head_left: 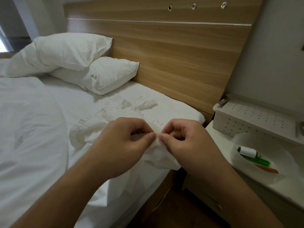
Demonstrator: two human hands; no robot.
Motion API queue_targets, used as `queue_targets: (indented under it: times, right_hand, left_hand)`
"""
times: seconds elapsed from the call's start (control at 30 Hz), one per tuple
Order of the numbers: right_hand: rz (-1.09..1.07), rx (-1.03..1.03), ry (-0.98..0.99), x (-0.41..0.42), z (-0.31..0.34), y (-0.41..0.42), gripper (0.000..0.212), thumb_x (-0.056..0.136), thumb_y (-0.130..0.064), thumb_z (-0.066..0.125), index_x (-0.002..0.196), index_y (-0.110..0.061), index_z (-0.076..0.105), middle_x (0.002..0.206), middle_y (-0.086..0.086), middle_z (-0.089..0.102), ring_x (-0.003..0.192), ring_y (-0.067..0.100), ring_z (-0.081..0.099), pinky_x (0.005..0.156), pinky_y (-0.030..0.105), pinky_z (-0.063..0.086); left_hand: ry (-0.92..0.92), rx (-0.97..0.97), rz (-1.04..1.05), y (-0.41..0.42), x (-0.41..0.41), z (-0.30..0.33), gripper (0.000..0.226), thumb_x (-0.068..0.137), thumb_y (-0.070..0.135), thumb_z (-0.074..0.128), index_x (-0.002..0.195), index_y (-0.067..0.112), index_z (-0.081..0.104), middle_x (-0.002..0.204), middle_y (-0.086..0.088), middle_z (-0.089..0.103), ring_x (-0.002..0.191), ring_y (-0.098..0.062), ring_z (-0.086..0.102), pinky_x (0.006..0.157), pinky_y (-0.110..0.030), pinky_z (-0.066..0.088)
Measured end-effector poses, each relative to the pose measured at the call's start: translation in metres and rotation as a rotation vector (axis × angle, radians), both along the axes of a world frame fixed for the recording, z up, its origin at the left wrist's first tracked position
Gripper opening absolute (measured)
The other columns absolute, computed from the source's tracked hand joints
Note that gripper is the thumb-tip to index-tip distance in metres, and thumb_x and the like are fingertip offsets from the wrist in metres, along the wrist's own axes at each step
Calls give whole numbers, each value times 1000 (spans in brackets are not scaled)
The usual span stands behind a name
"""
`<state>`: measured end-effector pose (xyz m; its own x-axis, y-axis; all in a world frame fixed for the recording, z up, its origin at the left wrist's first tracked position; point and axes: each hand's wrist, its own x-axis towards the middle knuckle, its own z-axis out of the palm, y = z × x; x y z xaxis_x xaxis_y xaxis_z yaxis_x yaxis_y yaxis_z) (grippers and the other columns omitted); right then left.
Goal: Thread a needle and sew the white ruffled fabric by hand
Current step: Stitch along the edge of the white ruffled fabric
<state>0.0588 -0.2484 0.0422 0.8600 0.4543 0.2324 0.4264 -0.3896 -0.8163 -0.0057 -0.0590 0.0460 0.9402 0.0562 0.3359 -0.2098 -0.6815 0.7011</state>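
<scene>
While the white ruffled fabric [105, 122] lies crumpled near the bed's [32, 129] right edge, stretching from our hands toward the headboard [181, 55], we pinch one fold with both thumbs and curled forefingers. Our left hand [128, 142] and right hand [185, 142] almost touch. The lower pillow [105, 76] bears small golden characters, unreadable to us.

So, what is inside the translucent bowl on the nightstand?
In the translucent bowl lie a white thread spool, a green tool partly beneath it, and an orange tool. The spool covers the green tool's upper end, so its type is unclear. No needle is visible there.
</scene>
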Motion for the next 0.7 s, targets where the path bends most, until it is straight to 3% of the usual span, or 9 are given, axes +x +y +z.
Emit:
queue_targets:
  times: [0.1,0.27,0.47,0.7]
  right_hand:
    - [36,44,47,2,0,-2,13,95,-24,71,82,-20,71,60,3,64,56,14,59,58,38,53]
    - [107,68,105,4,4,-5,12,96,-19,70,83,-17,72,59,-2,64,56,5,57,60,30,49]
    - [160,84,151,6,5,-8,11,96,-17,70,86,-15,73,60,0,63,55,7,56,57,23,46]
    - [220,163,257,8,4,-11,11,97,-9,68,87,-7,73,58,3,58,53,9,50,52,19,43]
  left_hand:
    - [7,-4,15,1,0,1,14,96,30,71,85,33,79,78,17,76,81,-6,73,72,-34,61]
    - [24,16,33,0,1,1,16,96,30,72,83,35,79,77,17,75,79,-5,72,70,-28,58]
    - [57,7,14,1,0,2,13,96,32,71,86,34,80,79,18,75,81,-4,72,72,-26,57]
    - [78,-40,-32,2,0,3,13,96,34,70,91,31,82,81,14,77,82,-7,74,77,-32,62]
